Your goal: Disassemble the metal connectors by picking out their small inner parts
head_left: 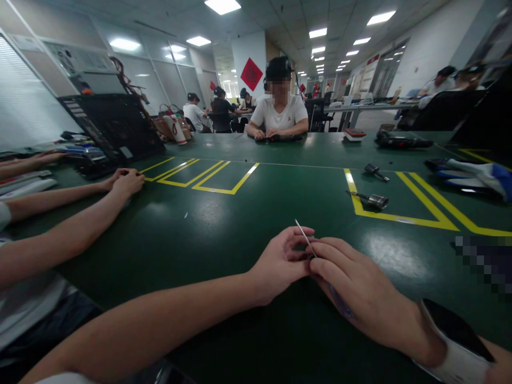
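Observation:
Near the middle of the view, my right hand [356, 288] is closed around a screwdriver [305, 238]. Its thin metal shaft points up and to the left, and part of a purplish handle shows under the palm. My left hand [278, 264] meets it from the left, fingers curled and thumb pressed in close to the shaft. Whatever lies between the left fingertips is hidden. Both hands are just above the green table [224, 240]. A watch is on my right wrist.
Yellow tape [216, 189] marks boxes on the table. Two metal tool bits with cylindrical heads [378, 201] lie to the right, near gloves [476, 176] and a black tool [402, 140]. A co-worker's hands [128, 182] rest at left; another person [279, 112] sits opposite.

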Demonstrator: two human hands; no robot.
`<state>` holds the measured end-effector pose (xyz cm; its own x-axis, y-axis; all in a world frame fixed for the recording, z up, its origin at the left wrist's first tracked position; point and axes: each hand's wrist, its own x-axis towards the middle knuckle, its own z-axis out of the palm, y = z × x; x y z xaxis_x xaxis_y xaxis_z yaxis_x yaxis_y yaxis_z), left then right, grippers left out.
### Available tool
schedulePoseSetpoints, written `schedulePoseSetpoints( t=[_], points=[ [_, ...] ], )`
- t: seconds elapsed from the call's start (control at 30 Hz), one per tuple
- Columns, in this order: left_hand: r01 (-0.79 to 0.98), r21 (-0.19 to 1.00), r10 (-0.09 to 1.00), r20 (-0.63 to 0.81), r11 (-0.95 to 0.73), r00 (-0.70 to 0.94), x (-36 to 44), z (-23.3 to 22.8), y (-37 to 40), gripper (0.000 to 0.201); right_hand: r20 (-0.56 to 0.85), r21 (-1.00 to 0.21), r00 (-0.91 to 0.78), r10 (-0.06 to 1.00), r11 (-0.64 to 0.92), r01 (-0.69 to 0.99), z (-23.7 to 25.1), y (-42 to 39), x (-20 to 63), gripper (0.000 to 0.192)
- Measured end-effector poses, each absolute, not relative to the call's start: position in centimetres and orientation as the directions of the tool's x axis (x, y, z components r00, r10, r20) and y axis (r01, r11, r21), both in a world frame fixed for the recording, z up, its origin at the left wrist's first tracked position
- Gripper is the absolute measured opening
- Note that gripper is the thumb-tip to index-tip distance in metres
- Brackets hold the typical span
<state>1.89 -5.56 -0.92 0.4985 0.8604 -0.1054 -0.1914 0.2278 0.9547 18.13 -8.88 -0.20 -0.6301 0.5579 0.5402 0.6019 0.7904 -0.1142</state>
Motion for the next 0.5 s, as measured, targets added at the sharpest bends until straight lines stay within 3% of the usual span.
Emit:
schedulePoseSetpoints(
  t=[0.1,0.2,0.33,0.4,0.5],
  points=[
    [-0.203,0.954,0.838,-0.079,0.220,0.539,1.7,-0.7,-5.4,0.053,0.601,-0.156,-0.554,0.575,0.765,0.625,0.7,-8.0,19.3,0.014],
    [-0.143,0.962,0.837,-0.125,0.234,0.533,1.6,-0.5,-5.3,0.053,0.697,-0.123,-0.407,0.590,0.658,0.743,2.2,-5.6,21.7,0.009],
    [-0.079,0.964,0.808,-0.167,0.255,0.565,1.4,-0.4,-5.1,0.051,0.710,-0.172,-0.054,0.703,0.248,0.953,4.1,-0.4,26.7,0.008],
    [-0.057,0.965,0.800,-0.178,0.255,0.573,1.3,-0.4,-5.0,0.049,0.638,-0.322,0.186,0.747,0.040,0.946,4.3,1.9,29.4,0.010],
    [-0.016,0.965,0.790,-0.205,0.262,0.578,1.3,-0.4,-4.9,0.046,0.588,-0.419,0.358,0.725,-0.105,0.902,3.4,3.8,32.9,0.015]
  ],
)
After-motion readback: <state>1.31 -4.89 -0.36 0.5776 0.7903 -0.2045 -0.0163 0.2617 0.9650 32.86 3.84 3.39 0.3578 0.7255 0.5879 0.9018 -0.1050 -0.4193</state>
